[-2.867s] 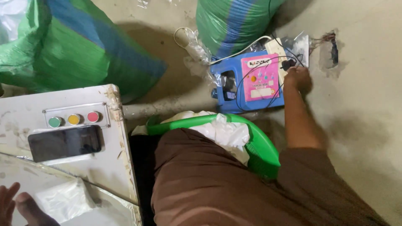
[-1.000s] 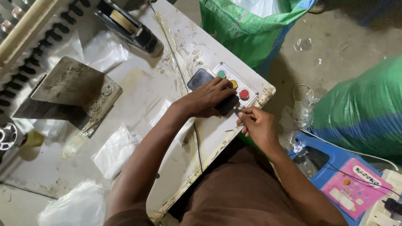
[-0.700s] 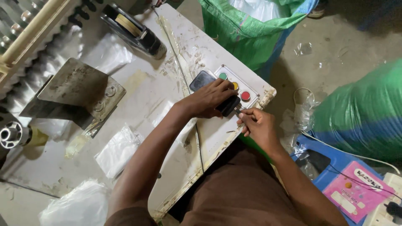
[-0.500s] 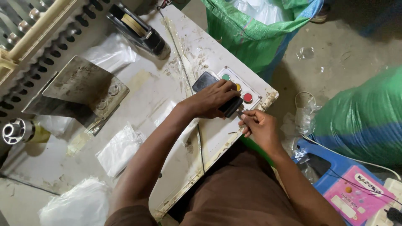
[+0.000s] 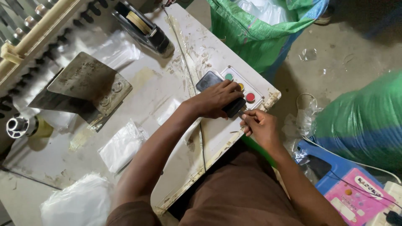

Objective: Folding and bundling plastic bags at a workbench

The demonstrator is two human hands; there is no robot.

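Note:
A black phone (image 5: 208,79) lies on the white worktable (image 5: 167,83), beside a panel with a green button (image 5: 228,77) and a red button (image 5: 250,97). My left hand (image 5: 217,98) lies over the phone and grips it, covering most of it. My right hand (image 5: 259,125) is at the table's edge, at the phone's near end. Its fingertips are pinched on a small thin piece that looks like a cable plug.
A tape dispenser (image 5: 144,27) and a metal plate (image 5: 83,88) sit farther up the table, with clear plastic bags (image 5: 123,144) around them. Green sacks stand behind the table (image 5: 259,33) and on the right (image 5: 364,121). A blue stool (image 5: 335,171) bears a pink box (image 5: 356,199).
About three seconds ago my right hand was down at the pink box and the phone lay untouched. Now both hands are at the phone. Over the last second they barely moved.

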